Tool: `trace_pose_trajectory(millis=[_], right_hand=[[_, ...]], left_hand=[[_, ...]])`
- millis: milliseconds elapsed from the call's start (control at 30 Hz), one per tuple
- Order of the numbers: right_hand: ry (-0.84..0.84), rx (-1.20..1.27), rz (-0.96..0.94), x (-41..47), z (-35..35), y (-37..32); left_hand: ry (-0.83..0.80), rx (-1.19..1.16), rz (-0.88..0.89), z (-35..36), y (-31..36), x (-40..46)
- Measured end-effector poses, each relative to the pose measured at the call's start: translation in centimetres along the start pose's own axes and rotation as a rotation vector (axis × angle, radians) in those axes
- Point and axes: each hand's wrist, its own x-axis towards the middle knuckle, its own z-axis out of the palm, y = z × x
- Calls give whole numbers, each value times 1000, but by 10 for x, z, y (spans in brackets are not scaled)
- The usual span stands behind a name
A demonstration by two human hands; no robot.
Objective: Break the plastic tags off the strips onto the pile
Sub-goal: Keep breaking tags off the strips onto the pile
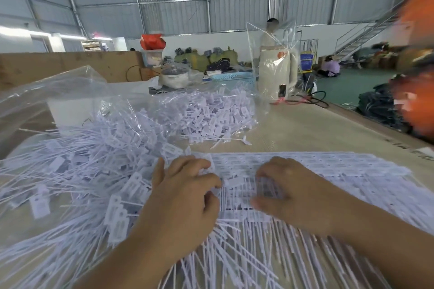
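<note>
A: Pile (77, 171) of loose tags sits far left on the tabletop (317, 124), w/ a clear bag (58, 91) slumped behind it. I've got the left hand (180, 197) next, right at the pile's edge.

B: Fingers on that one?

A: Curled down onto the near end of the strips (328, 166), pinching a tag there afaict. Exact tag is hidden under the knuckles.

B: And to the right?

A: Right hand (291, 190) is just beside it, also on the strips, fingers bent and pressing/holding the sheet. It's blurred, so can't tell if it's a true pinch or only a press. Strips run on rightward across the tabletop, still joined in rows, thin tails fanning toward me.

B: Risks?

A: Judgement only: if the right hand isn't pinning the sheet firmly, the whole strip could lift w/ the pull instead of snapping. Twisting too many at once may tear a tag or leave it half attached. Tails also look easy to tangle, so a freed tag could drag neighbours off the pile or miss it.
</note>
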Motion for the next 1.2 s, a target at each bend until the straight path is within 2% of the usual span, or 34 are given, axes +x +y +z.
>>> trace_pose_trajectory(millis=[100,233,333,567,667,867,967,1200], right_hand=[[30,-42,-37,8,16,-4],[-119,-108,-56,10,28,-2],[-142,-126,-60,10,24,5],[143,-47,-69,7,10,7],[248,-75,-21,9,8,5],[571,-73,45,8,-7,5],[618,-31,43,4,-14,7],[613,-9,1,0,-17,0]], left_hand=[[-71,68,-6,2,3,0],[-133,113,-9,2,4,1],[-127,76,-6,-1,3,0],[5,-116,68,1,-3,0],[15,-113,105,7,-4,0],[-25,-136,162,6,-7,2],[-45,-141,173,5,-9,2],[-37,-30,139,9,2,7]])
